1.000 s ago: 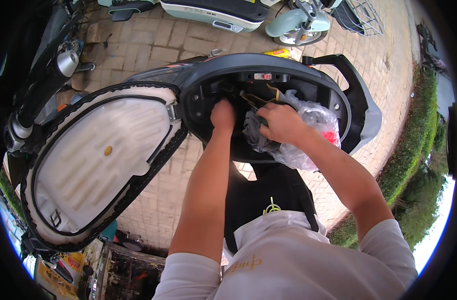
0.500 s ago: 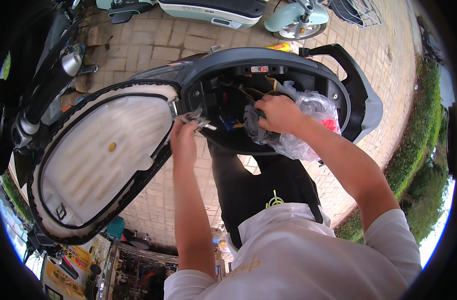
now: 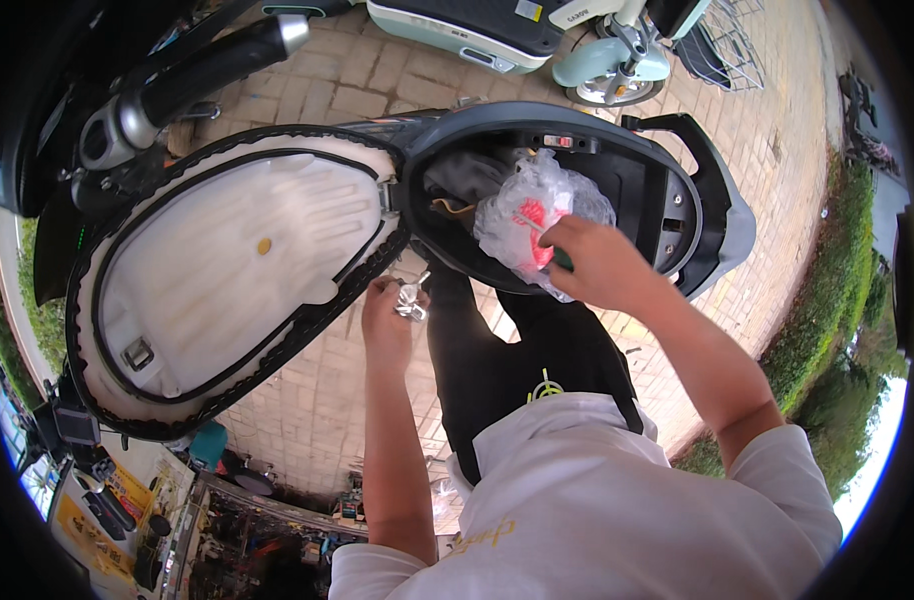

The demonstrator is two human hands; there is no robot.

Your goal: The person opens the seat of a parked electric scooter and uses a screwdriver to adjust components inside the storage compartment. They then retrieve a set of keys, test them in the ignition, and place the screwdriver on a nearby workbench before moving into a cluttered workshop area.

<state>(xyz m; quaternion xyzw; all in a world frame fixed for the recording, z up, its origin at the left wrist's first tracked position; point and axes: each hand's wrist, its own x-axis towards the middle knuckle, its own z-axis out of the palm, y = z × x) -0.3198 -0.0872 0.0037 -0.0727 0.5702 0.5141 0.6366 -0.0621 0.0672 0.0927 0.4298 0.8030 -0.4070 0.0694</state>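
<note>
Holding one silver metal cluster (image 3: 411,302) in the left hand (image 3: 387,308), near frame centre.
Left-hand fingers are narrowed on the cluster; its long axis runs nearly vertical, slim end pointing to the upper right; its part count cannot be told. Right hand (image 3: 595,262), right of centre, is narrowed around one green item (image 3: 563,260), mostly hidden, its direction unclear. One clear plastic bag (image 3: 507,200) with red markings lies by the right fingertips, in one black storage compartment (image 3: 632,185). One seat (image 3: 227,285) stands open, underside showing, at left.
</note>
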